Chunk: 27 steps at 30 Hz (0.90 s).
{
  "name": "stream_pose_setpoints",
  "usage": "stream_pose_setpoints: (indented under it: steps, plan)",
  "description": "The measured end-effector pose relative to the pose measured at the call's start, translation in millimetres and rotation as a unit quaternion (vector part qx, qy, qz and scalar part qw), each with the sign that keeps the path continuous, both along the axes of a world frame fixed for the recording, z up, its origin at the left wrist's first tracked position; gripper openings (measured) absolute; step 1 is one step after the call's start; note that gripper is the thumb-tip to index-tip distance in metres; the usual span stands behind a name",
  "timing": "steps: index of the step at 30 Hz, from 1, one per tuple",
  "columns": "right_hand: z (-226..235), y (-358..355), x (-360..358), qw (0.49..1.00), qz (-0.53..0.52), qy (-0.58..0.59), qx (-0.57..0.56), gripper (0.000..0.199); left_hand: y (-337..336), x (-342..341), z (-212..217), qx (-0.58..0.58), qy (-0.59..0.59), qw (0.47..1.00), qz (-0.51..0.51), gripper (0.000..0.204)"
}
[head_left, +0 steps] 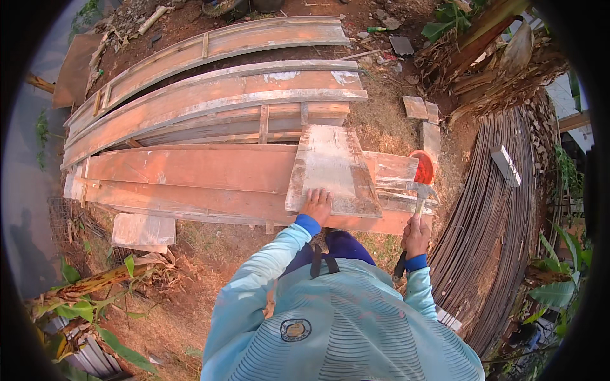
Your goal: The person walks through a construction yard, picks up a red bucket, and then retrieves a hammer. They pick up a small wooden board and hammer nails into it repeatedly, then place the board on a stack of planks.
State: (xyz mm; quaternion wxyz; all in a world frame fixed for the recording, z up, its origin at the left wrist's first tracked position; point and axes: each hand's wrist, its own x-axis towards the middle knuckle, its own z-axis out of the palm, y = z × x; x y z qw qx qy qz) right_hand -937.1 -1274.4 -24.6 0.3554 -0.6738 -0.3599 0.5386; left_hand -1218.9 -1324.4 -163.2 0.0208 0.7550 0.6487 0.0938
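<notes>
A board (333, 162) lay on planks (190, 168) at the frame's centre. Right of it sat a bowl (425, 164); rods (467, 222) lay farther right

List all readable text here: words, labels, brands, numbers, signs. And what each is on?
None readable.
Shirt: round chest badge, any lettering too small and blurred to read.
Hammer in the right hand: no text I can make out.
Board under the left hand: stains, no legible marks.
</notes>
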Motion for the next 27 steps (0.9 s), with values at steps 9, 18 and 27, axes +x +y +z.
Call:
stream_pose_setpoints:
  steps: [9,18,27]
  plan:
    - [31,-14,9,0.994,-0.049,0.090,0.048,0.032,106,-95,230,-0.114,-0.109,0.986,-0.052,0.045]
    - [65,-21,-38,0.971,0.108,0.206,0.055,0.032,64,-144,362,-0.066,-0.524,0.819,0.223,0.032]
    - [70,-30,-133,0.884,0.401,0.094,0.220,0.029,-11,-184,232,0.056,-0.715,0.552,0.424,0.037]
